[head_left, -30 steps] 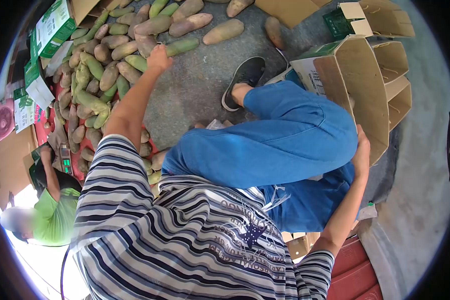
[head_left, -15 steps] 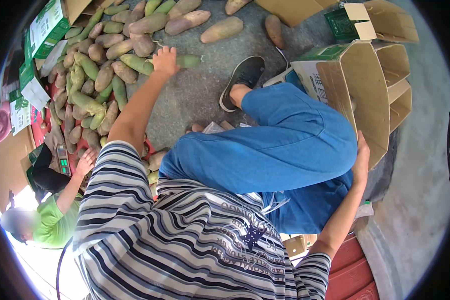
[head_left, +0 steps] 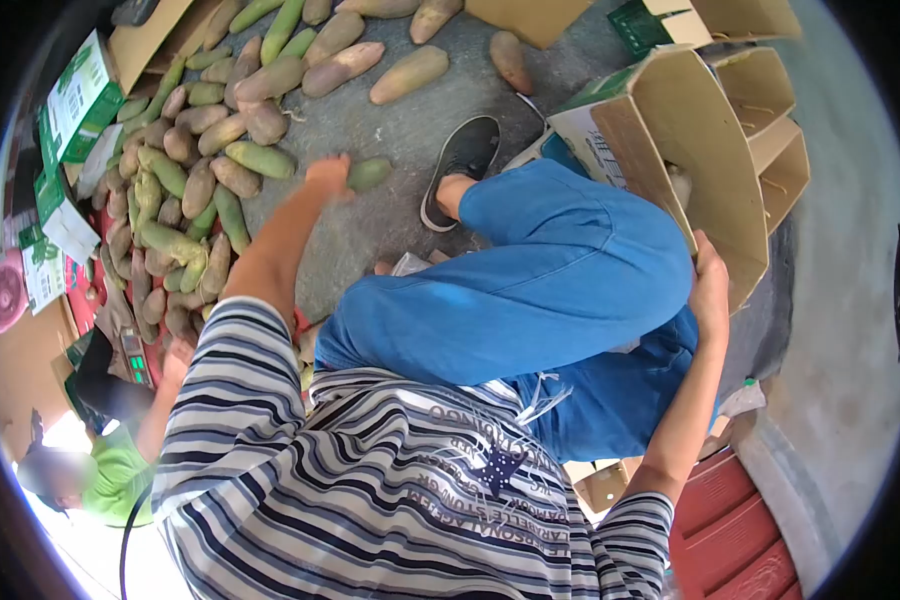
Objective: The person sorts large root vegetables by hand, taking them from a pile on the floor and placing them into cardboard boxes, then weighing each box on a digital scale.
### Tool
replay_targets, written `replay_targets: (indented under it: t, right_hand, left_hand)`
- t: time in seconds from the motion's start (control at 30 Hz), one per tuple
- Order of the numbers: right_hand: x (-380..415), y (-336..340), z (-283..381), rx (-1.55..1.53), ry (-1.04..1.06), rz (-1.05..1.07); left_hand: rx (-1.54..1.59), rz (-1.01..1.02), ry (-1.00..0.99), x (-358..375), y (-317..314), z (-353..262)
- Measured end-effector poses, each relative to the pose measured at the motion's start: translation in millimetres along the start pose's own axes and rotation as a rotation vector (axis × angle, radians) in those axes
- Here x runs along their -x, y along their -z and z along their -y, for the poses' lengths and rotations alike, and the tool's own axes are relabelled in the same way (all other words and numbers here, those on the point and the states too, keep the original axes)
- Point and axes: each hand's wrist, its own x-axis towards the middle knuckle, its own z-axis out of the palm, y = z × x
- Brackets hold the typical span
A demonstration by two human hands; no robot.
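Note:
My left hand (head_left: 327, 180), blurred by motion, grips one end of a green radish (head_left: 370, 174) above the grey floor. The radish points right, towards my shoe. To the left of the hand, another green radish (head_left: 261, 159) lies at the edge of a large pile of green and purplish radishes (head_left: 198, 185). My right hand (head_left: 709, 285) is closed on the lower edge of an open cardboard box (head_left: 705, 130) beside my knee; some fingertips are hidden. Inside the box, part of a pale rounded thing (head_left: 679, 184) shows.
More open cardboard boxes (head_left: 755, 90) stand behind the near one. My shoe (head_left: 460, 165) rests on the floor between pile and boxes. A person in a green shirt (head_left: 118, 475) sits at lower left, an arm near a scale with a lit display (head_left: 135, 357). Green-and-white cartons (head_left: 82, 98) border the pile.
My left hand has drawn the green radish away from the pile, towards my body. My right hand stays at the box edge. The whole view has shifted slightly.

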Motion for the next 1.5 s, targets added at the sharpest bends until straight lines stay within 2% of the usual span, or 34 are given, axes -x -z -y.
replay_targets:
  t: [0.03, 0.1, 0.2, 0.3, 0.4, 0.47, 0.53, 0.6, 0.63, 0.7, 0.73, 0.8, 0.83, 0.9, 1.0, 1.1, 1.23, 1.3, 1.33, 1.47, 1.5]
  right_hand:
    - [-0.9, -1.0, -3.8, 0.029, 0.026, -0.010]
    - [-0.1, 1.7, -11.9, 0.069, 0.069, -0.032]
    - [0.9, 0.1, -11.3, 0.089, 0.125, -0.052]
    - [0.9, -0.1, -9.6, 0.094, 0.100, -0.049]
    - [6.0, 0.6, -21.2, 0.112, 0.057, -0.015]
    - [1.0, -3.0, -25.0, 0.134, 0.107, -0.029]
    - [-0.6, -2.0, -20.7, 0.146, 0.131, -0.031]
    - [0.9, -3.8, -23.4, 0.129, 0.133, -0.041]
    - [-0.5, -4.8, -23.0, 0.120, 0.143, -0.045]
    - [0.1, -4.2, -19.4, 0.109, 0.139, -0.050]
    - [0.9, -3.9, -17.5, 0.103, 0.143, -0.049]
    - [1.5, -4.4, -15.3, 0.080, 0.149, -0.071]
    - [2.4, -5.4, -13.1, 0.067, 0.147, -0.082]
    - [4.0, -6.4, -8.9, 0.065, 0.114, -0.076]
    - [1.7, -7.9, -13.5, 0.076, 0.109, -0.079]
    - [4.6, -1.5, -3.4, 0.070, 0.074, -0.032]
    - [5.3, -2.5, -7.5, 0.108, 0.077, -0.011]
    - [3.9, -5.7, -11.0, 0.118, 0.113, -0.016]
    - [4.1, -6.6, -12.0, 0.118, 0.125, -0.026]
    - [3.0, -3.9, -10.3, 0.099, 0.033, 0.050]
    - [2.8, -3.8, -9.9, 0.102, 0.038, 0.042]
  left_hand:
    - [0.142, 0.066, 0.025, 11.4, -0.2, -12.2]
    - [0.446, -0.016, 0.168, 12.4, -43.0, -31.0]
    - [0.829, -0.172, 0.318, 23.7, -69.4, -39.5]
    - [0.964, -0.160, 0.249, 21.8, -72.6, -27.1]
    - [0.999, -0.389, 0.109, 17.4, -45.2, -34.9]
    - [1.350, -0.680, -0.235, 42.7, 52.2, -66.3]
    - [1.530, -0.920, -0.417, 73.0, 139.5, -109.4]
    - [1.408, -1.054, -0.541, 121.0, 224.1, -145.9]
    - [1.464, -1.074, -0.712, 137.2, 255.0, -163.0]
    - [1.440, -0.967, -0.888, 170.1, 301.3, -198.3]
    - [1.279, -0.854, -1.195, 179.5, 325.4, -201.3]
    - [1.030, -1.001, -1.289, 181.6, 345.4, -235.6]
    - [0.950, -1.257, -1.088, 176.9, 349.9, -268.2]
    - [0.618, -1.164, -1.108, 166.3, 346.4, -290.6]
    - [0.720, -1.024, -1.124, 152.1, 326.2, -286.0]
    - [0.973, -1.009, -0.929, 123.1, 300.8, -243.8]
    - [0.770, -1.033, -0.586, 39.7, 238.6, -160.9]
    - [0.671, -0.922, -0.263, 3.2, 194.9, -123.9]
    - [0.602, -0.830, -0.174, -18.8, 174.2, -105.0]
    - [0.472, -0.573, 0.112, -46.4, 127.5, -70.7]
    - [0.480, -0.521, 0.118, -51.5, 123.4, -66.4]
